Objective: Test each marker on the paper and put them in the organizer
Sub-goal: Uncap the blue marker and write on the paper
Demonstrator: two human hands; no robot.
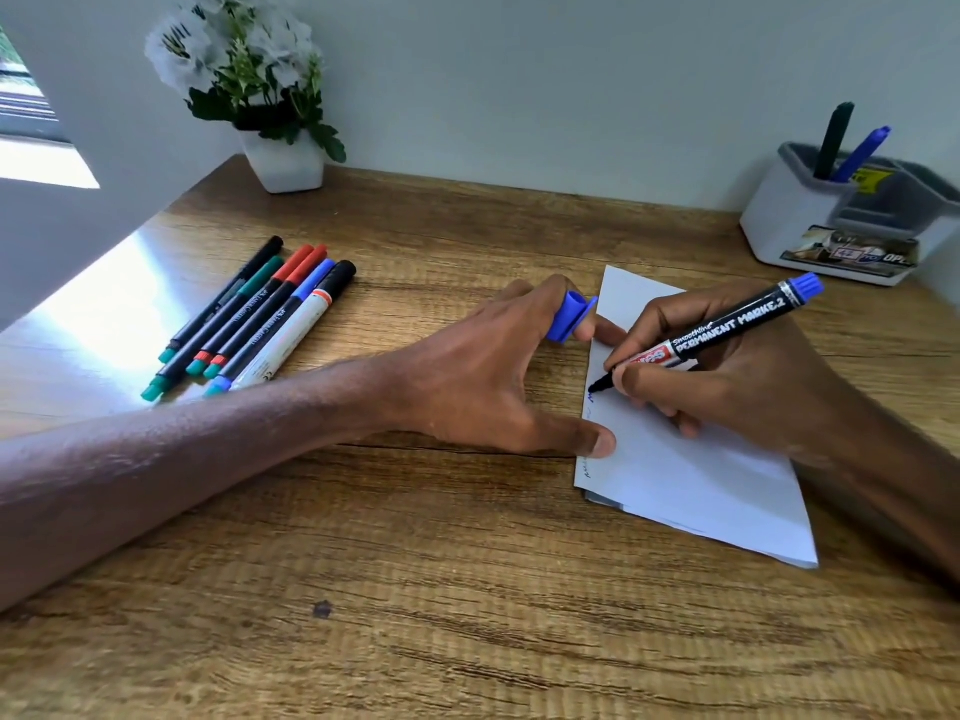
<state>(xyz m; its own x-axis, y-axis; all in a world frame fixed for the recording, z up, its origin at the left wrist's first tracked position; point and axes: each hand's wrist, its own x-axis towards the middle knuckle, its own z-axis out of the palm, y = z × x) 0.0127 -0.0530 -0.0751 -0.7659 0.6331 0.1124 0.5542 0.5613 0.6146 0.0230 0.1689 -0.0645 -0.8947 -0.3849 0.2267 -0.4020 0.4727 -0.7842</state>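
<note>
My right hand [737,376] grips a black permanent marker [727,330] with a blue end, its tip touching the white paper [701,475] near the left edge, where short blue scribbles show. My left hand [498,376] holds the marker's blue cap [569,317] between its fingers while thumb and fingertip press on the paper's left edge. Several capped markers [254,317] in black, green, red and blue lie side by side at the left. The white and grey organizer [800,220] stands at the back right with a dark marker [834,140] and a blue marker [865,153] upright in it.
A white pot of white flowers [283,161] stands at the back left against the wall. The wooden desk [415,589] stretches toward me. Bright window light falls on the desk's left side.
</note>
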